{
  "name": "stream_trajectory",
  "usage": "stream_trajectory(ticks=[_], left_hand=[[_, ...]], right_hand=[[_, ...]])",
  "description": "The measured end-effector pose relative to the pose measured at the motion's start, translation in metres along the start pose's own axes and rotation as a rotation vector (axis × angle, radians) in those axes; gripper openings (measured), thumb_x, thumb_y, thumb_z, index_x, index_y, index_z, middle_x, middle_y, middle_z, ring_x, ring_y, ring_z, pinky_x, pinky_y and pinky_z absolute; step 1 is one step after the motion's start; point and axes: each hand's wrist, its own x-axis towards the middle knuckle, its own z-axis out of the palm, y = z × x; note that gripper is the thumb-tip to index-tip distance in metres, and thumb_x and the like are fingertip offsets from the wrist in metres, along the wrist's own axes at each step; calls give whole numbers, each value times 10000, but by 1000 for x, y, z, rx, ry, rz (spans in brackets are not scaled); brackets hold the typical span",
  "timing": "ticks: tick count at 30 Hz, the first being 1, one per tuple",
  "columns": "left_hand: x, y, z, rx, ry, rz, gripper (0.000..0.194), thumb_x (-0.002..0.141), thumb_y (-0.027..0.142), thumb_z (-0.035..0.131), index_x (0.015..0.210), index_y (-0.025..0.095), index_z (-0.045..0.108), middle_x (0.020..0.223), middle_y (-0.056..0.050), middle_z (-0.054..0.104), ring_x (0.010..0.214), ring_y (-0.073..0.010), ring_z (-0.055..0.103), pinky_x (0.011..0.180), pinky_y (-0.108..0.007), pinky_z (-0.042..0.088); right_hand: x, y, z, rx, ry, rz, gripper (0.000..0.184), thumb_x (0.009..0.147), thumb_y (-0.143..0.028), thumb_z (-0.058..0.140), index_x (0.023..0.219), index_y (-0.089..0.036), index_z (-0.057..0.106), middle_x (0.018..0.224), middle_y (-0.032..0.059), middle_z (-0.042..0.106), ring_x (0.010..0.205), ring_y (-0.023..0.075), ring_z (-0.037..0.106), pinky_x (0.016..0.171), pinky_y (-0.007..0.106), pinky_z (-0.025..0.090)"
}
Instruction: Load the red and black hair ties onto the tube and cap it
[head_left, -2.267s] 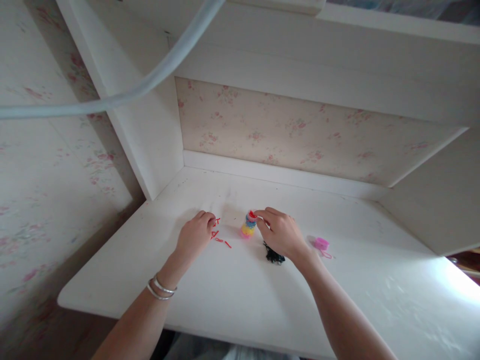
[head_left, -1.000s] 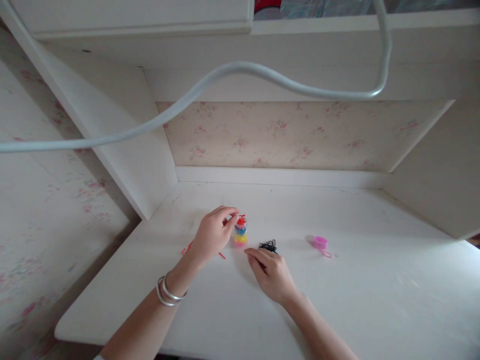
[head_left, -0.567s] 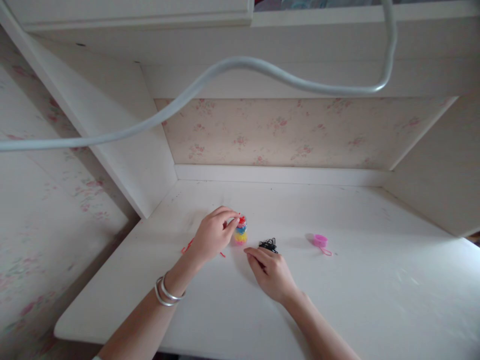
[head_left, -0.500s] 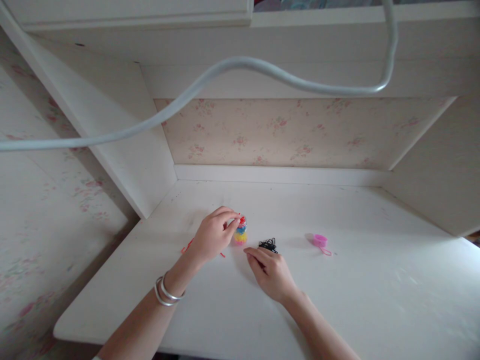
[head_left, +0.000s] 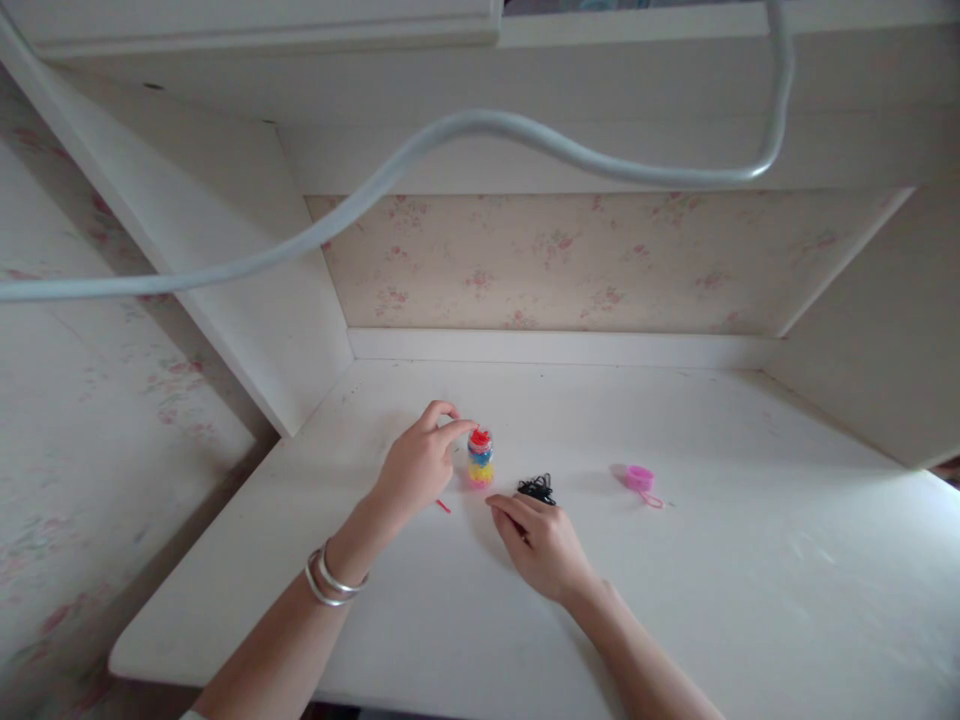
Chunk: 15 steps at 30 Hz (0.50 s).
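Two bare hands work over a white desk (head_left: 712, 600), on either side of one small clear jar (head_left: 480, 462). The jar stands upright, its contents in four bands of color: red on top, then blue, yellow and pink. The left hand (head_left: 415, 463), two silver bracelets (head_left: 334, 578) at its wrist, is unclenched, one extended digit seemingly touching the jar's rim. The right hand (head_left: 545, 548) rests just beside the jar's base, fingers together; whether it grasps anything cannot be told. One heap of black bands (head_left: 538, 488), too tangled to count, lies against its knuckles. One loose red strip (head_left: 443, 506) lies near the left hand, and one round pink piece (head_left: 640, 478) with one pink loop (head_left: 652, 500) sits well apart, to the right. One white cable (head_left: 487, 122) crosses above.
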Motion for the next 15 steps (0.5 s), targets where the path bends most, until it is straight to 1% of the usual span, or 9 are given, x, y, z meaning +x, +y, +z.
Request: stream_trajectory(ticks=[3, 9, 15], left_hand=[[-1, 3, 0, 51, -35, 4, 542, 778, -38, 399, 1119, 307, 641, 1186, -10, 510, 852, -112, 609, 821, -236, 498], [1, 8, -3, 105, -77, 20, 576, 755, -36, 412, 1131, 337, 639, 1220, -1, 486, 881, -114, 594, 811, -223, 493], [3, 9, -4, 177, -101, 11, 565, 744, -28, 429, 1110, 338, 655, 1225, -2, 486, 880, -122, 584, 774, -217, 496]], right_hand=[[0, -1, 0, -16, -8, -1, 275, 947, -221, 409, 1024, -212, 673, 808, 41, 679, 680, 132, 612, 637, 231, 411], [1, -1, 1, -41, -24, -15, 278, 950, -215, 401, 1032, -213, 666, 794, 34, 673, 681, 129, 604, 630, 224, 394], [0, -3, 0, -73, -47, -18, 286, 950, -217, 397, 1043, -212, 667, 776, 31, 667, 673, 130, 607, 622, 225, 389]])
